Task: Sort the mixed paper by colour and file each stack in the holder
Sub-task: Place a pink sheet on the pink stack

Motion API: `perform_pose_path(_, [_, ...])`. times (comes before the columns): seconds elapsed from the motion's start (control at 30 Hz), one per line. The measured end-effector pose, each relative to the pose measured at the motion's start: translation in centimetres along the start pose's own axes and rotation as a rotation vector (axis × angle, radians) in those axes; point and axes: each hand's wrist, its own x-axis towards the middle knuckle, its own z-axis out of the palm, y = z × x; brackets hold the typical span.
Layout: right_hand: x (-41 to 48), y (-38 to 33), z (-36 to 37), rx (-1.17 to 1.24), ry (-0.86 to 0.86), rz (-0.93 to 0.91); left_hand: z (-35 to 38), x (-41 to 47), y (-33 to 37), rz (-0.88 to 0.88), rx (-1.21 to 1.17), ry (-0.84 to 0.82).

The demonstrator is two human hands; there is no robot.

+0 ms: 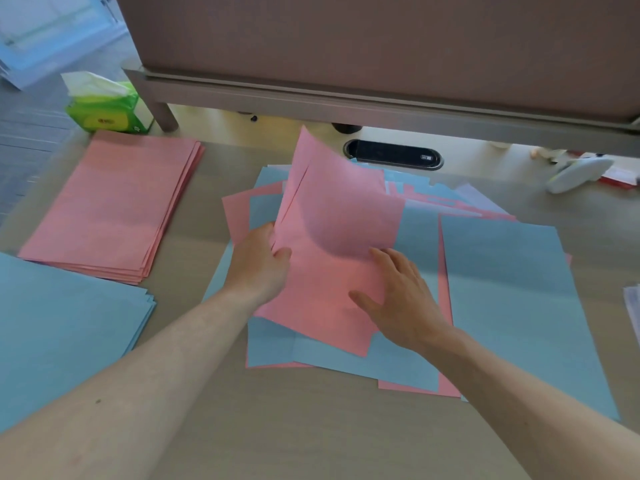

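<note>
Mixed paper pile (502, 289): centre of desk (311, 427); loose overlapping pink + blue sheets, thin, matte, rectangular, edges askew; a few paler sheets poke out at far-R edge.
Pink sheets (332, 209): several, fanned at L edge; far end curls up off pile, near end lies flat on it.
L hand (258, 268): grips L edge of the pink sheets, thumb on top, fingers curled under.
R hand (398, 296): palm down on lower part of top pink sheet; fingers straight + spread, gripping nothing.
Pink stack (114, 206): far L, apart from pile; roughly squared, R edges slightly stepped.
Blue stack (59, 327): near L, just beside pink stack; corner fanned, partly out of view.
Desk: pale wood-grain laminate, matte.
Tissue pack (107, 109): soft green plastic wrap, white tissue sticking out; behind pink stack.
Grommet (393, 154): black glossy oval set in desk, behind pile.
Partition (381, 46): brownish fabric panel, grey frame, along far side.
White item (578, 174): far R, smooth plastic, blurred; can't tell what.
</note>
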Motion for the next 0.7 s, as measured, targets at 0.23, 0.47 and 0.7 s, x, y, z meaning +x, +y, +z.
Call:
perform_pose_path(0.23, [2.6,-1.7,-3.4,0.86,0.24,0.333,-1.9,-0.1,2.5,0.209,-0.339,0.067])
perform_pose_path(0.47, [3.8,-2.2,-8.4,1.09,0.428,0.101,-2.6,-0.5,3.8,0.282,-0.501,0.129])
perform_pose_path(0.7, [1.5,-2.1,-7.3,0.971,0.358,-0.013,-3.1,-0.7,3.1,0.22,-0.58,0.144])
